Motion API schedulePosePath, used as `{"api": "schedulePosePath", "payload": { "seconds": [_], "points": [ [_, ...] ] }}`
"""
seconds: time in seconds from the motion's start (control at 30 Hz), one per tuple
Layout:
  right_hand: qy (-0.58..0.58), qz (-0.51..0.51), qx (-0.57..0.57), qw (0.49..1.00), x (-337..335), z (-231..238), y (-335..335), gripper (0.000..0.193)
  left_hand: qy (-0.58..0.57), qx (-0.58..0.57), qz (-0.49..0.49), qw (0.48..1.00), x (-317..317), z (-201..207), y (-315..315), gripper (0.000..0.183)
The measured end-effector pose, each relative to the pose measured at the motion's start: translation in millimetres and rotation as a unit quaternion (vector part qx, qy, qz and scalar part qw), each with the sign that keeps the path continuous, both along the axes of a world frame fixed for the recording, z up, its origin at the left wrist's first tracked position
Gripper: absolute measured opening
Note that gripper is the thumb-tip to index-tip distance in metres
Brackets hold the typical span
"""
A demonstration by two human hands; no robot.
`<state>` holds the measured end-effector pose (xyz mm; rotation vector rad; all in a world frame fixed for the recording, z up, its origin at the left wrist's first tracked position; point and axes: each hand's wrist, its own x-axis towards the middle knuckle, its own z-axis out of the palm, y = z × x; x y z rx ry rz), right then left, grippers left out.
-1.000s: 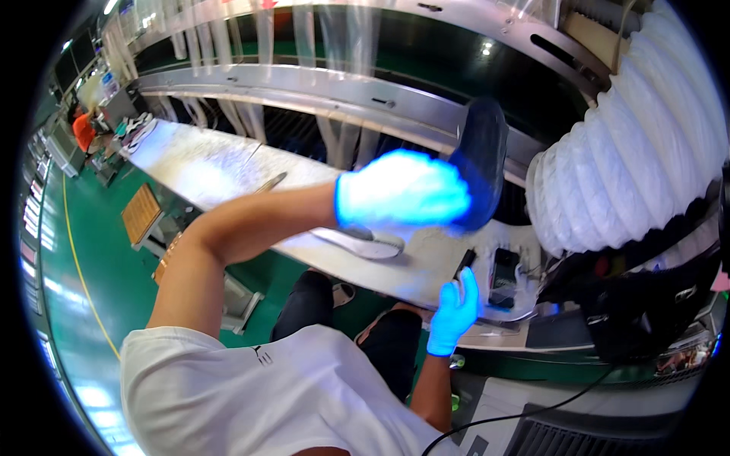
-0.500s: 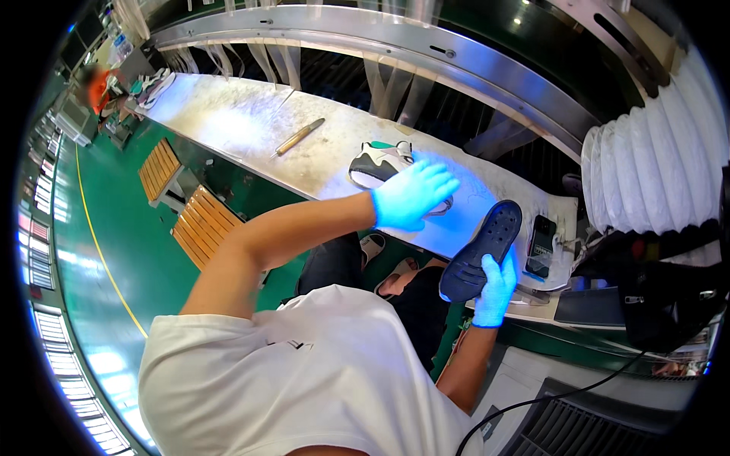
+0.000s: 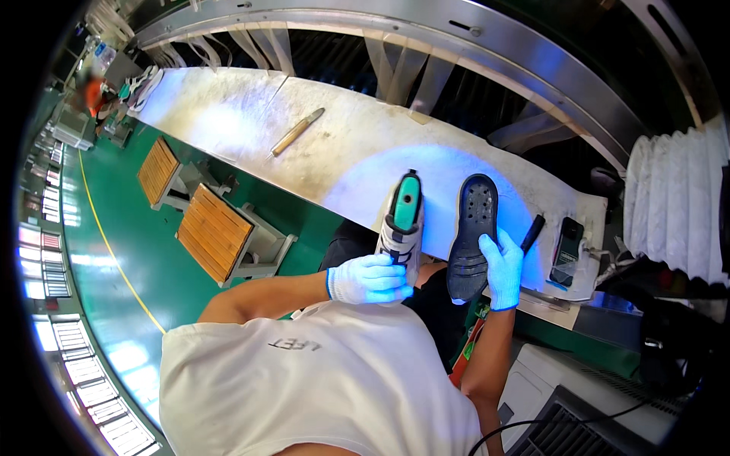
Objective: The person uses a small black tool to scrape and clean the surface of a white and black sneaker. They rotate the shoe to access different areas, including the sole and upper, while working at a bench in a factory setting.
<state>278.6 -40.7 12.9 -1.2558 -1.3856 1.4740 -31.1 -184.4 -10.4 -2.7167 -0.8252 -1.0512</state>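
Note:
My left hand (image 3: 370, 280), in a white glove, is closed around the front of a white and black shoe upper (image 3: 403, 242). A green shoe last (image 3: 408, 204) shows inside its opening, which points toward the bench's far side. Beside it, a black shoe sole (image 3: 473, 243) is held upright in my gloved right hand (image 3: 503, 266), the thumb lying against its side. The holed, ribbed face of the sole looks up at me. Shoe and sole are a short gap apart, over the near edge of the pale workbench (image 3: 350, 129), in blue light.
On the bench lie a wooden-handled tool (image 3: 295, 134) to the left, and a black stick-like thing (image 3: 534, 232) and a phone (image 3: 567, 247) to the right. Slatted wooden stools (image 3: 214, 232) stand at left. A white ribbed duct (image 3: 673, 205) rises at right. Someone in orange is far left.
My left hand, open over the shoe before, now grips it and has drawn it toward me, turned lengthwise. The sole in my right hand has swung more upright.

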Motion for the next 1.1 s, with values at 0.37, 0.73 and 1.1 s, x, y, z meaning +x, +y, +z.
{"api": "schedulePosePath", "payload": {
  "seconds": [0.37, 0.73, 1.1],
  "points": [
    [-0.303, -0.048, 0.244, 0.92, -4, 15, -59, 0.068, -0.02, -0.027, -0.07, 0.997, -23, -4, 15, 0.03],
    [-0.333, -0.043, 0.39, 0.857, -13, -30, -99, 0.065, 0.067, -0.065, -0.053, 0.994, -26, 55, 21, 0.039],
    [0.05, -0.088, 0.25, 0.963, -7, 107, -127, 0.049, -0.275, -0.367, 0.106, 0.883, 50, 173, 55, 0.065]
  ]
}}
